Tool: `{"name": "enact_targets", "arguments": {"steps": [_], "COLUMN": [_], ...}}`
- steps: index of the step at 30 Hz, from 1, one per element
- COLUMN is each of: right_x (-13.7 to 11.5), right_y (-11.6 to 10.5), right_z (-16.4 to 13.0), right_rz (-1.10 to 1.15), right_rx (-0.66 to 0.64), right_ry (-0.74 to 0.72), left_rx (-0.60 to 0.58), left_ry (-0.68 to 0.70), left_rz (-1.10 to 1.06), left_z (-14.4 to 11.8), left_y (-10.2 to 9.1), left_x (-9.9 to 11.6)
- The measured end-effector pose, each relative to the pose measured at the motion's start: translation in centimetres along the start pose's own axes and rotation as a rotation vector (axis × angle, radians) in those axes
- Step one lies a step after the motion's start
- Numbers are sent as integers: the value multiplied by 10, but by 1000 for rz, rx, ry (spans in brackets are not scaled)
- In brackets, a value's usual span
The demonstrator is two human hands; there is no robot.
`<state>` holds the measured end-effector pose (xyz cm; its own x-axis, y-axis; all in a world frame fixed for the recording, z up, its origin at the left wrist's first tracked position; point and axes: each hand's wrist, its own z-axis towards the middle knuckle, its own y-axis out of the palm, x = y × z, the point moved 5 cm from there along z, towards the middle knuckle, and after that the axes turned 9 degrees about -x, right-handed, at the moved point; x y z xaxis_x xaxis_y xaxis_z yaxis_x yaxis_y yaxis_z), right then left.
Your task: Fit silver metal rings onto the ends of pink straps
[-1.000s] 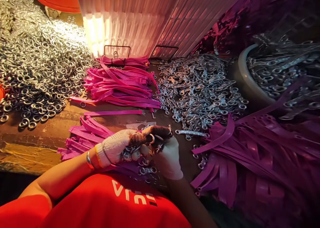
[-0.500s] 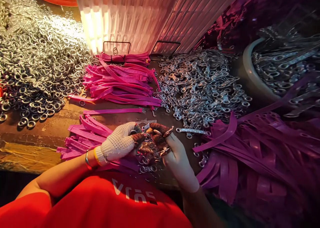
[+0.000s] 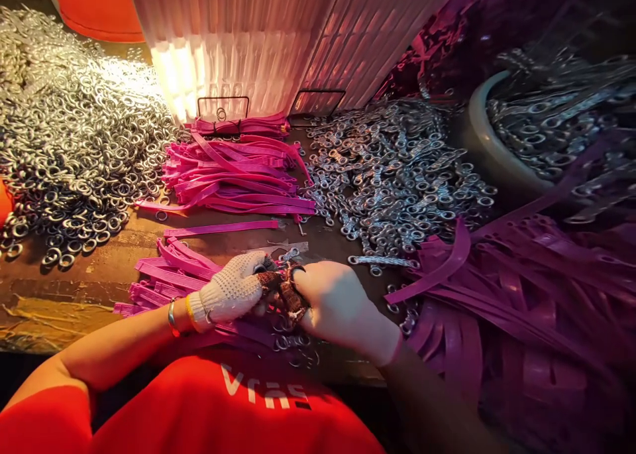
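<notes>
The right hand point(image 3: 342, 305) has turned palm down and moved in to the left hand point(image 3: 233, 293), and both sets of fingers now pinch the small metal rings point(image 3: 285, 288) together over the desk point(image 3: 74, 288).

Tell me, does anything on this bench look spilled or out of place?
Mostly heaps, but a few metal rings have strayed from the big pile's edge, and one pink strap lies alone between the two strap bundles. Both gloved hands meet over small metal parts.

Illegible white lettering on red shirt point(image 3: 223, 414)
</notes>
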<state>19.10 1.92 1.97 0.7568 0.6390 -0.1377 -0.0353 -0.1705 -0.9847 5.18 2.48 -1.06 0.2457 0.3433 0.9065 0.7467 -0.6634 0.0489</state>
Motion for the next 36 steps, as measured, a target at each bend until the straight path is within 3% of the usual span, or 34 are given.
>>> {"name": "enact_targets", "arguments": {"steps": [3, 5, 8, 11, 14, 17, 20, 24, 26, 30, 36], "right_x": [4, 12, 30, 39, 38, 33, 32, 29, 24, 13, 0], "right_y": [10, 20, 30, 30, 27, 28, 27, 25, 25, 21, 8], "right_z": [0, 1, 0, -4, -6, -5, -2, 3, 7, 13, 12], "right_rz": [28, 170, 521, 853, 1090, 1215, 1117, 750, 569, 245, 38], "right_rx": [76, 174, 333, 443, 462, 426, 416, 377, 298, 114, 48], "right_ry": [4, 77, 228, 326, 367, 335, 253, 209, 225, 294, 309], "left_rx": [27, 33, 148, 269, 229, 191, 137, -34, -89, -55, -37], "left_ry": [-2, 47, 141, 129, 29, -20, 1, -51, -88, -95, -97], "left_rz": [46, 143, 486, 828, 1005, 1030, 871, 164, -60, -179, -106], "left_z": [7, 20, 49, 81, 105, 110, 95, 59, 43, 28, 24], "left_y": [-11, -22, -45, -61, -62, -61, -60, -50, -41, -32, -30], "left_x": [5, 12, 21, 21, 10, 6, 8, 3, -1, -7, -2]}}
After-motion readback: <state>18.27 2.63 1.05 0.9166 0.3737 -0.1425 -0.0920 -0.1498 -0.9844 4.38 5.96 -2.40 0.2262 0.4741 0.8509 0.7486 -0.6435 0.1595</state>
